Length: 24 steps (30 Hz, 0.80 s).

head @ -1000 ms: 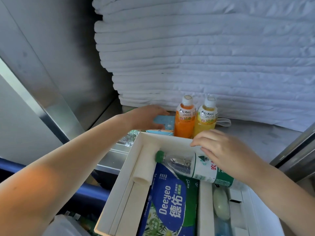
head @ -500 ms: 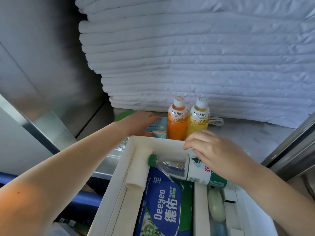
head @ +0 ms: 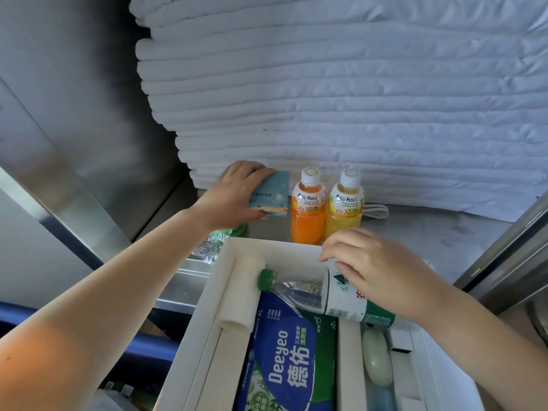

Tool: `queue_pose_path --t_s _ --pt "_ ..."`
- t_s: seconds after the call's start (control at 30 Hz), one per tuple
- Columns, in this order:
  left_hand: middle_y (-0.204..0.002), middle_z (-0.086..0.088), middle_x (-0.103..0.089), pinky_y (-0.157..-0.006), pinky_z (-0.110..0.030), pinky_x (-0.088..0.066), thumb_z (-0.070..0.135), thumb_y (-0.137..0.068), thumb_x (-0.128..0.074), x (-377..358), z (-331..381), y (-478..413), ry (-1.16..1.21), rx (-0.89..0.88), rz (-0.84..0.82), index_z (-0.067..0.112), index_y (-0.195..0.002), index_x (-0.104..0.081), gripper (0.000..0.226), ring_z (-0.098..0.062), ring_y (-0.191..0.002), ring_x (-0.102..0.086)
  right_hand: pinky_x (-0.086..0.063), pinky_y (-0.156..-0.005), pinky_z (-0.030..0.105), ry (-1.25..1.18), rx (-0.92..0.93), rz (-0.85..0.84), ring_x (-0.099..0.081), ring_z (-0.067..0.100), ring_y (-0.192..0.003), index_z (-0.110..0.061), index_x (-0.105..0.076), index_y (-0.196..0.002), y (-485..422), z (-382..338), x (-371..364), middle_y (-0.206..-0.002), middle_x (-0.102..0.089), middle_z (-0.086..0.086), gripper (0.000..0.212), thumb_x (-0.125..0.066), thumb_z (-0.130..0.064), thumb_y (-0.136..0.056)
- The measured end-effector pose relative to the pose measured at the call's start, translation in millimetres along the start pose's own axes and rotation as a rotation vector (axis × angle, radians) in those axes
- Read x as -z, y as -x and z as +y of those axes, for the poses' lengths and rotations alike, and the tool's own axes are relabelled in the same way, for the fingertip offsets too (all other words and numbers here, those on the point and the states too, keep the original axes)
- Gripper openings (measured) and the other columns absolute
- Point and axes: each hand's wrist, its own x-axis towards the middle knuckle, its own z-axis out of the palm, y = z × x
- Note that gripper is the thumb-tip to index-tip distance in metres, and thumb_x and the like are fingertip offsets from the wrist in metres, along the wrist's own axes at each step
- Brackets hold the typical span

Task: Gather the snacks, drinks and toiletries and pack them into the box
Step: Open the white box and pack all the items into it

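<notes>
My left hand [head: 234, 194] grips a small light-blue packet [head: 271, 195], lifted beside the orange juice bottle [head: 308, 207]. A yellow juice bottle [head: 344, 207] stands right of it on the steel shelf. In front lies the white box [head: 225, 262], holding a blue and green Deeyeo wipes pack [head: 284, 357], a white roll [head: 244, 295], a pale green soap [head: 377, 358] and a green-capped water bottle [head: 314, 292]. My right hand [head: 376, 265] rests on the water bottle with its fingers curled over it.
A tall stack of folded white linen [head: 341, 99] fills the back of the shelf. A clear crinkled bottle with a green cap [head: 218, 241] lies left of the box. Steel walls [head: 74, 129] close in on the left and a metal frame [head: 504, 262] on the right.
My left hand has picked the light-blue packet up off the shelf and raised it beside the orange bottle. My right hand stays on the water bottle.
</notes>
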Motion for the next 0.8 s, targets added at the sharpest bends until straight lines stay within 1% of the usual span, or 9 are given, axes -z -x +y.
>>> queue_pose_path --t_s 0.07,0.17,0.23,0.3,0.4,0.5,0.6,0.73,0.8 --pt "-0.129 -0.01 -0.048 -0.103 -0.039 -0.033 0.028 -0.065 -0.081 11.8 2.0 1.8 -0.022 -0.003 0.072 0.011 -0.137 -0.045 0.082 -0.029 -0.122 -0.039 -0.055 -0.066 0.029 0.004 0.004 -0.001 -0.06 0.012 -0.093 -0.018 -0.068 -0.099 0.2 0.1 -0.1 -0.101 -0.063 -0.007 0.02 -0.066 -0.006 -0.083" --pt "-0.127 -0.012 -0.05 -0.096 -0.045 -0.041 0.028 -0.065 -0.081 34.2 7.1 8.3 -0.038 0.031 0.16 0.009 -0.136 -0.046 0.081 -0.03 -0.12 -0.041 -0.055 -0.064 0.029 0.005 0.007 0.002 -0.06 0.012 -0.093 -0.018 -0.068 -0.098 0.1 0.6 0.0 -0.1 -0.063 -0.007 0.02 -0.067 -0.005 -0.083" --pt "-0.124 -0.011 -0.051 -0.096 -0.039 -0.04 0.031 -0.065 -0.081 48.5 15.4 18.5 -0.028 0.031 0.219 0.008 -0.134 -0.048 0.079 -0.029 -0.117 -0.043 -0.055 -0.064 0.03 0.006 0.009 0.002 -0.06 0.012 -0.094 -0.019 -0.068 -0.098 0.8 1.2 -0.6 -0.101 -0.063 -0.008 0.02 -0.066 -0.005 -0.083" --pt "-0.123 -0.008 -0.051 -0.096 -0.032 -0.036 0.034 -0.064 -0.081 59.8 29.5 34.4 0.0 0.032 0.225 0.01 -0.133 -0.049 0.08 -0.025 -0.114 -0.042 -0.055 -0.065 0.029 0.001 0.005 0.005 -0.059 0.01 -0.095 -0.019 -0.067 -0.098 2.2 1.6 -1.5 -0.103 -0.062 -0.009 0.02 -0.065 -0.006 -0.083" --pt "-0.125 -0.001 -0.049 -0.097 -0.024 -0.033 0.046 -0.063 -0.077 69.4 55.9 63.9 0.064 0.035 0.149 0.017 -0.135 -0.046 0.083 -0.017 -0.114 -0.04 -0.052 -0.067 0.025 0.002 0.002 0.009 -0.058 0.01 -0.097 -0.021 -0.067 -0.099 5.2 2.2 -2.3 -0.104 -0.062 -0.009 0.021 -0.066 -0.008 -0.082" --pt "-0.128 0.006 -0.046 -0.099 -0.024 -0.034 0.057 -0.065 -0.071 71.5 80.3 93.7 0.121 0.007 -0.001 0.022 -0.137 -0.042 0.085 -0.011 -0.118 -0.039 -0.053 -0.068 0.029 0.023 0.007 -0.006 -0.06 0.017 -0.099 -0.018 -0.068 -0.099 6.6 2.5 -2.8 -0.104 -0.063 -0.005 0.025 -0.069 -0.004 -0.078" --pt "-0.13 0.011 -0.044 -0.097 -0.022 -0.035 0.06 -0.066 -0.07 65.1 98.3 120.0 0.143 -0.048 -0.16 0.027 -0.138 -0.039 0.085 -0.006 -0.121 -0.038 -0.047 -0.071 0.025 0.031 0.029 -0.012 -0.058 0.017 -0.1 -0.016 -0.068 -0.1 7.8 2.5 -2.7 -0.105 -0.063 -0.003 0.03 -0.069 0.001 -0.074" --pt "-0.133 0.01 -0.044 -0.099 -0.022 -0.03 0.067 -0.069 -0.061 51.2 116.3 140.1 0.068 -0.121 -0.297 0.028 -0.139 -0.036 0.085 -0.005 -0.123 -0.035 -0.054 -0.07 0.035 0.013 0.015 -0.012 -0.058 0.018 -0.102 -0.016 -0.068 -0.1 9.1 0.6 -1.9 -0.108 -0.062 -0.003 0.027 -0.07 -0.001 -0.078" --pt "-0.137 0.01 -0.041 -0.101 -0.02 -0.023 0.069 -0.072 -0.056 44.3 120.9 143.9 0.032 -0.16 -0.347 0.028 -0.141 -0.033 0.084 -0.005 -0.126 -0.032 -0.054 -0.069 0.035 0.005 0.003 -0.015 -0.057 0.018 -0.103 -0.016 -0.068 -0.101 9.9 0.2 -2.0 -0.109 -0.062 -0.003 0.026 -0.069 -0.002 -0.079"
